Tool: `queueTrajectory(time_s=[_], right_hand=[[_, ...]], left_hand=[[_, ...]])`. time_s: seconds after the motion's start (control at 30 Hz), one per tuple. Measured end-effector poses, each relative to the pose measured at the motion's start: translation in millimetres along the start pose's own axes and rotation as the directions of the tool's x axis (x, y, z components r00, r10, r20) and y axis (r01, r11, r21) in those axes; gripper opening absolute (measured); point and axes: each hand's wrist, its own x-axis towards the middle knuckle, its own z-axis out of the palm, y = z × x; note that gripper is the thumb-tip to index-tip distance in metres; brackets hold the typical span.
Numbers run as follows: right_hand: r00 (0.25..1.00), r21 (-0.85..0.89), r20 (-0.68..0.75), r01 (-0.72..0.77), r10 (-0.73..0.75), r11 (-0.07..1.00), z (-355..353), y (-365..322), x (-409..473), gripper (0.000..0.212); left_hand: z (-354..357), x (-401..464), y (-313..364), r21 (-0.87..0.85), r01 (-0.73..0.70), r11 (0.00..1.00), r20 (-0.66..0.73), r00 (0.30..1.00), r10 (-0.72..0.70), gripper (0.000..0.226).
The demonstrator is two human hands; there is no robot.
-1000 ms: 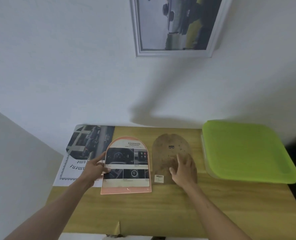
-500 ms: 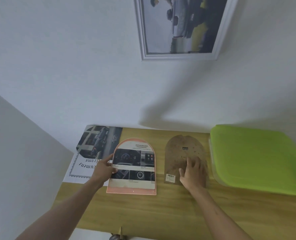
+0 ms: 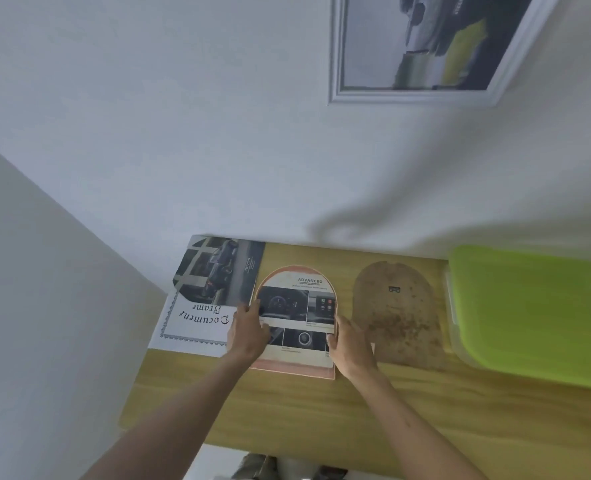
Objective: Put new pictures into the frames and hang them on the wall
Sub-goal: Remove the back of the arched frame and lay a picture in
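Note:
An arch-shaped pink frame (image 3: 295, 370) lies flat on the wooden table (image 3: 408, 410), with a printed picture (image 3: 301, 303) of a car dashboard lying in it. My left hand (image 3: 249, 332) holds the frame's left edge, its fingers over the picture. My right hand (image 3: 349, 344) grips the frame's right edge. To the right lies the brown arch-shaped backing board (image 3: 396, 313), untouched. A white rectangular frame (image 3: 422, 46) with a car picture hangs on the wall above.
A cut car brochure (image 3: 217, 271) lies on a "Document Frame" sheet (image 3: 193, 323) at the table's back left, against the wall. A box with a lime-green lid (image 3: 536, 313) fills the right side. The wall stands just behind the table.
My right hand left the brown backing board and moved left to the pink frame's right edge. My left hand slid further onto the picture. The view shifted left.

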Motion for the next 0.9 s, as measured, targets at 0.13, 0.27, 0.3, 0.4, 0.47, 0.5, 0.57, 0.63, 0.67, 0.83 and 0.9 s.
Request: queueTrajectory(time_s=[0.13,0.27,0.3,0.4,0.47,0.5,0.57,0.63,0.67,0.83,0.9], right_hand=[[0.998,-0.113,-0.037,-0.061,0.057,0.992,9.9,-12.9,-7.9,0.05],[0.992,-0.213,-0.058,-0.121,0.111,0.97,18.2,-25.5,-14.0,0.055],[0.991,-0.229,-0.046,-0.132,0.125,0.964,20.2,-28.1,-14.9,0.058],[0.987,-0.276,0.007,-0.15,0.158,0.949,26.5,-33.4,-15.3,0.067],[0.981,-0.291,0.043,-0.168,0.189,0.942,28.9,-37.6,-16.8,0.068],[0.978,-0.287,0.052,-0.179,0.202,0.941,29.9,-39.1,-17.6,0.068],[0.972,-0.25,0.057,-0.206,0.227,0.946,30.6,-41.4,-17.5,0.068],[0.969,-0.204,0.055,-0.226,0.242,0.953,30.9,-43.3,-17.0,0.066],[0.967,-0.18,0.052,-0.237,0.25,0.955,30.3,-43.8,-17.1,0.065],[0.964,0.05,0.006,-0.264,0.264,0.963,32.1,-49.9,-23.9,0.06],[0.97,0.142,-0.041,-0.231,0.239,0.963,31.9,-53.8,-26.0,0.054]], left_hand=[[1.7,-1.0,-9.8,0.156,-0.068,0.985,0.02,0.998,0.066,0.047],[6.1,-1.3,-24.2,0.22,-0.118,0.968,0.081,0.991,0.102,0.065],[7.9,-1.4,-26.9,0.222,-0.124,0.967,0.089,0.99,0.106,0.068],[14.6,-2.8,-32.9,0.205,-0.105,0.973,0.116,0.99,0.082,0.067],[17.8,-5.8,-34.3,0.147,-0.064,0.987,0.124,0.991,0.046,0.063],[18.5,-7.2,-34.2,0.104,-0.044,0.994,0.12,0.992,0.031,0.06],[18.9,-8.6,-32.8,0.022,-0.021,1.0,0.104,0.994,0.019,0.05],[17.9,-9.8,-32.0,-0.031,0.002,1.0,0.106,0.994,0.002,0.043],[17.8,-10.0,-31.8,-0.045,0.01,0.999,0.112,0.994,-0.005,0.042],[14.6,-10.8,-35.9,-0.008,-0.015,1.0,0.126,0.992,0.016,0.044],[14.1,-10.7,-38.0,0.028,-0.034,0.999,0.118,0.993,0.03,0.044]])
